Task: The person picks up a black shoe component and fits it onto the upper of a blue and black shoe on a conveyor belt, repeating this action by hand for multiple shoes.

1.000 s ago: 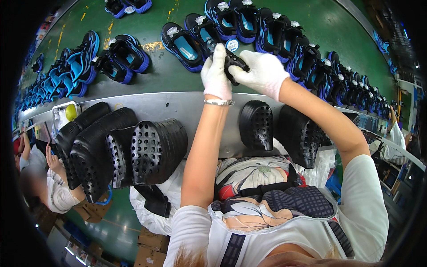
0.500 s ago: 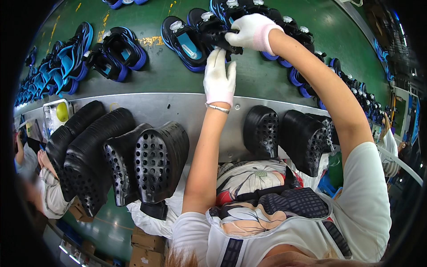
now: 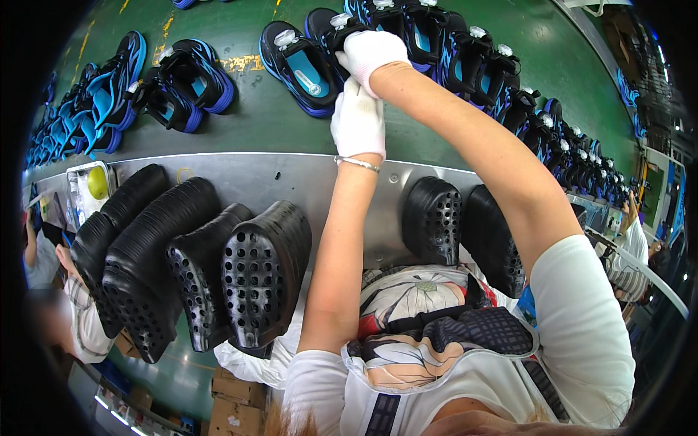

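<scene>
Both my hands wear white gloves and meet at the heel end of a black and blue shoe [image 3: 329, 27] with a clear lace dial. My right hand [image 3: 374, 57] is closed over the shoe's opening, its back toward me, hiding most of the shoe. Just below it, my left hand [image 3: 358, 120] has its fingers curled, with the tips hidden under the right hand. Beside them on the left lies a matching shoe [image 3: 305, 71] with a turquoise insole, touched by neither hand.
Another shoe pair [image 3: 193, 80] and a row of blue-black shoes [image 3: 109, 91] stand left on the green surface [image 3: 240, 123]. More shoes [image 3: 502, 83] line the right. Black perforated shoe lasts [image 3: 265, 272] rest along the metal ledge [image 3: 334, 189], near a tray [image 3: 76, 189]. A co-worker's arm [image 3: 69, 265] shows at far left.
My right hand has come down and left, from lifting a black part of the shoe to sitting over my left hand. The left hand's fingers, stretched upward before, are now curled.
</scene>
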`<state>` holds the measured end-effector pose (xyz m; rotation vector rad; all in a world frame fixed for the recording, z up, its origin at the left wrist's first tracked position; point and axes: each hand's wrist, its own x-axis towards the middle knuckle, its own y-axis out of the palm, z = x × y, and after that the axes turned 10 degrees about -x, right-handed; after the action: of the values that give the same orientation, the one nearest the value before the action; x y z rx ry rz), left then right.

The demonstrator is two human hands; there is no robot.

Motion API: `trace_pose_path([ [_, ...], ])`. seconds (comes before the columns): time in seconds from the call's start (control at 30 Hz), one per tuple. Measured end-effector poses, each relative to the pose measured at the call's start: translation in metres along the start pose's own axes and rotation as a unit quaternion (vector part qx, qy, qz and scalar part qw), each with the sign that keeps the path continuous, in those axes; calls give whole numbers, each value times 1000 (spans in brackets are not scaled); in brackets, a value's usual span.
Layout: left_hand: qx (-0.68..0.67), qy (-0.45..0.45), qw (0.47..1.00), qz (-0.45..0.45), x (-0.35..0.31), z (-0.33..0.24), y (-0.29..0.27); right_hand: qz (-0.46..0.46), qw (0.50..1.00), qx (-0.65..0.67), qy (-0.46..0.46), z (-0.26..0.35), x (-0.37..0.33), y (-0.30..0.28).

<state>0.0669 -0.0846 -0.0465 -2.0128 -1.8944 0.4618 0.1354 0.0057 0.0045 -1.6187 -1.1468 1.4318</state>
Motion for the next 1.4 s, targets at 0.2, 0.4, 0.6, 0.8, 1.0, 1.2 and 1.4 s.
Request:
trace_pose_path([
  [0.2, 75, -218, 952, 203, 37, 3, -6, 53, 998, 30, -17, 8, 10, 6],
  [0.4, 141, -202, 942, 228, 51, 5, -1, 5, 996, 87, -11, 6, 24, 12],
  [0.6, 404, 116, 838, 348, 63, 35, -4, 134, 978, 154, -46, -3, 19, -12],
  [0.8, 217, -20, 958, 189, 77, 110, -14, 38, 972, 201, -117, -140, -187, -82],
  [1.0, 255, 132, 945, 156, 59, 56, -46, -191, 885, 212, 368, -316, -458, -2],
  [1.2, 210, 171, 958, 100, -15, 5, -57, -108, 877, 182, 432, -353, -571, 87],
  [1.4, 163, 123, 961, 185, -62, -12, -46, -86, 898, 243, 357, -365, -541, 122],
])
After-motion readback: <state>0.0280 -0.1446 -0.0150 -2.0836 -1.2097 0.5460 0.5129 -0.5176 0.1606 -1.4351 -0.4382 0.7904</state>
